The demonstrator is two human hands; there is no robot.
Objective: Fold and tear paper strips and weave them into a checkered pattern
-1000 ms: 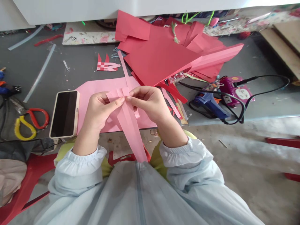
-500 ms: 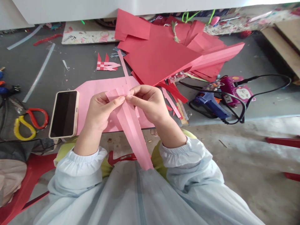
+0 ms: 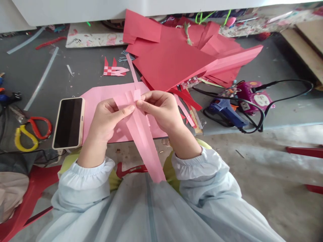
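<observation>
A long pink paper strip (image 3: 145,144) with fold lines hangs from my hands down toward my lap. My left hand (image 3: 107,117) pinches its upper left part between thumb and fingers. Close beside it, my right hand (image 3: 161,109) grips the upper right edge, where a small paler flap (image 3: 137,95) stands up at the top. Both thumbs lie on the near face, and most fingertips are hidden behind the paper. Under my hands, a larger pink sheet (image 3: 97,97) lies on the dark table (image 3: 88,62).
A phone (image 3: 68,122) and scissors (image 3: 34,131) with red and yellow handles lie on the left. Red paper sheets (image 3: 171,60) are piled at the back, near a small woven red-and-pink piece (image 3: 113,70). A blue glue gun (image 3: 227,112) with a looping black cable lies right.
At the top of the strip, the small pale flap by my right thumb now stands up more distinctly. My right fingers have shifted slightly; both hands otherwise stay in place.
</observation>
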